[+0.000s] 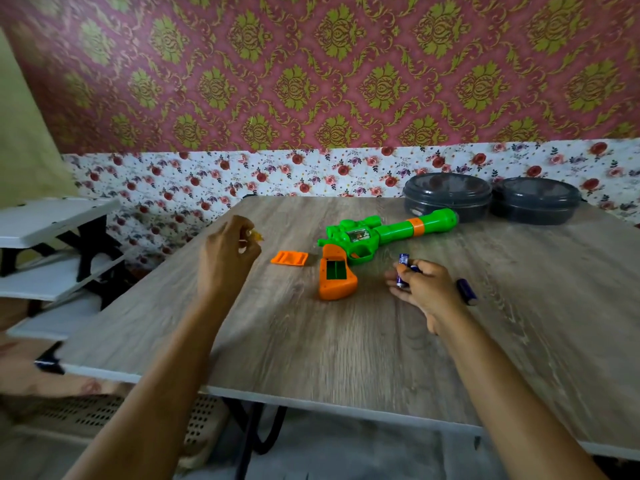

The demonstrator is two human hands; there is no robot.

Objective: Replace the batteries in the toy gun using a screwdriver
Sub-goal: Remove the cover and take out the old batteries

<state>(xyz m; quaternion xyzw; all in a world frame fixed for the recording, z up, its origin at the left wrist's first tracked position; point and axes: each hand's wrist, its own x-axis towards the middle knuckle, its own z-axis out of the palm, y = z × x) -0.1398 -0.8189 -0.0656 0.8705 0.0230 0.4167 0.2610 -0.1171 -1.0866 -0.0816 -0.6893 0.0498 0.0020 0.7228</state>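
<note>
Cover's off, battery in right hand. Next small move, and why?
Probably carry the battery in the right hand left to the toy gun's open compartment and seat it. The bay looks empty, the orange cover lies aside on the table, and a second battery waits beside the hand.

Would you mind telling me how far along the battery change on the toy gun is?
Done: the orange battery cover is off and lies on the table beside the toy gun, whose grip compartment is open and looks empty. In hand: the right hand holds a blue battery; the left hand pinches something small and yellowish. Another battery lies nearby. Left: fitting batteries, then refitting the cover.
</note>
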